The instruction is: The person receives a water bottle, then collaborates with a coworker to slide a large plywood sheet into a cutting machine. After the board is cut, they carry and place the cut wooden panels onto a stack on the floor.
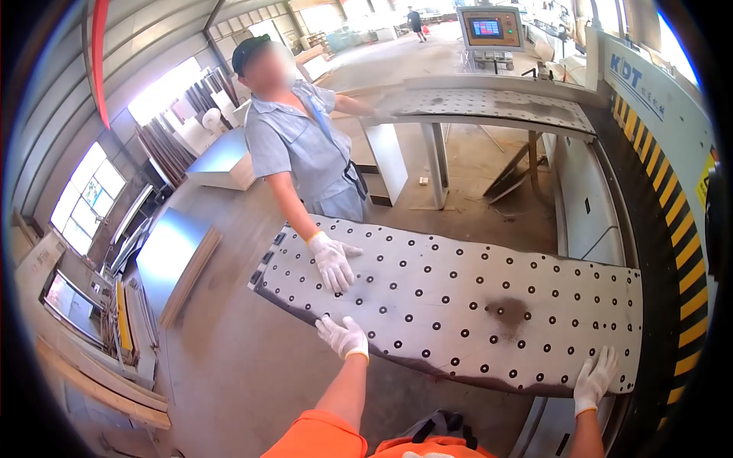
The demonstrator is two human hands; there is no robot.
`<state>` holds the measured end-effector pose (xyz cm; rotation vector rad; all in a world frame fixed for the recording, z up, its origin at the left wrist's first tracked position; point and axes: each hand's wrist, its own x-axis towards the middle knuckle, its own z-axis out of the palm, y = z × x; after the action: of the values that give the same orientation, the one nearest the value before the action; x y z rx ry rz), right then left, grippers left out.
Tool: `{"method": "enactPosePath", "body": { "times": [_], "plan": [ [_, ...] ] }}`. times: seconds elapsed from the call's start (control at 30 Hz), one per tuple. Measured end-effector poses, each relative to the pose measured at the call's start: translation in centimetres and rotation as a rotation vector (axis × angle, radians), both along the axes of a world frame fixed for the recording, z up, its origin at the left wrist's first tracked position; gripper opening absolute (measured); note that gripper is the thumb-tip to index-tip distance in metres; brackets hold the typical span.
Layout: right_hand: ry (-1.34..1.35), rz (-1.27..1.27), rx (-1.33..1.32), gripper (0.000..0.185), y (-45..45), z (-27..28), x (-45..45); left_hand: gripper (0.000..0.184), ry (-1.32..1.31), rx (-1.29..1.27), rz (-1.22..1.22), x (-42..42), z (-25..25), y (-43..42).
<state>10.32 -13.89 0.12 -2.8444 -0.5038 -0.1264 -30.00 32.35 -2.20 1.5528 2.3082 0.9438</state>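
Note:
My left hand (343,337), in a white glove, rests at the near edge of a pale machine table (416,267) dotted with black ringed holes. Its fingers are apart and it holds nothing. My right hand (595,379), gloved too, lies with stretched fingers on the table's near right corner. Across from me, a co-worker's gloved hand (333,262) lies flat on the table's left part, just beyond my left hand. A dark smudge (508,313) marks the table surface between the hands, nearer my right.
A co-worker (298,137) stands at the table's far left, other arm reaching to a second perforated table (489,105). To the right runs a machine with a black-and-yellow striped edge (664,198). A control screen (489,29) stands behind. Stacked panels (175,259) sit at left.

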Motion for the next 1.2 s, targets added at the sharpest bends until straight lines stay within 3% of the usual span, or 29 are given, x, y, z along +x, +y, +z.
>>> {"method": "enactPosePath", "body": {
  "times": [0.17, 0.27, 0.47, 0.7, 0.87, 1.1, 1.2],
  "plan": [
    [-0.046, 0.017, 0.007, 0.059, -0.3, -0.8, 0.2, 0.068, 0.018, 0.006, 0.011, -0.5, -1.2, 0.5],
    [-0.057, 0.016, 0.019, 0.059, -0.7, -1.3, 0.3, 0.063, 0.013, 0.001, 0.005, 0.6, 1.5, -0.8],
    [-0.038, 0.005, 0.049, 0.061, -0.3, -0.4, 0.0, 0.064, -0.001, -0.025, 0.026, -0.4, -0.8, 0.4],
    [-0.041, 0.003, 0.064, 0.061, -0.3, -0.3, -0.2, 0.063, -0.014, -0.037, 0.017, 0.5, 1.5, -0.7],
    [-0.059, 0.006, 0.042, 0.059, -0.3, -0.3, -0.2, 0.068, -0.02, -0.006, 0.013, -0.6, -1.2, 0.3],
    [-0.069, 0.003, 0.052, 0.058, -0.1, -0.4, -0.3, 0.069, -0.044, -0.011, 0.011, 0.2, 1.3, -0.6],
    [-0.081, 0.013, 0.04, 0.058, -0.5, -0.9, 0.0, 0.064, -0.013, 0.043, 0.025, -0.1, -0.5, 0.1]
  ]
}}
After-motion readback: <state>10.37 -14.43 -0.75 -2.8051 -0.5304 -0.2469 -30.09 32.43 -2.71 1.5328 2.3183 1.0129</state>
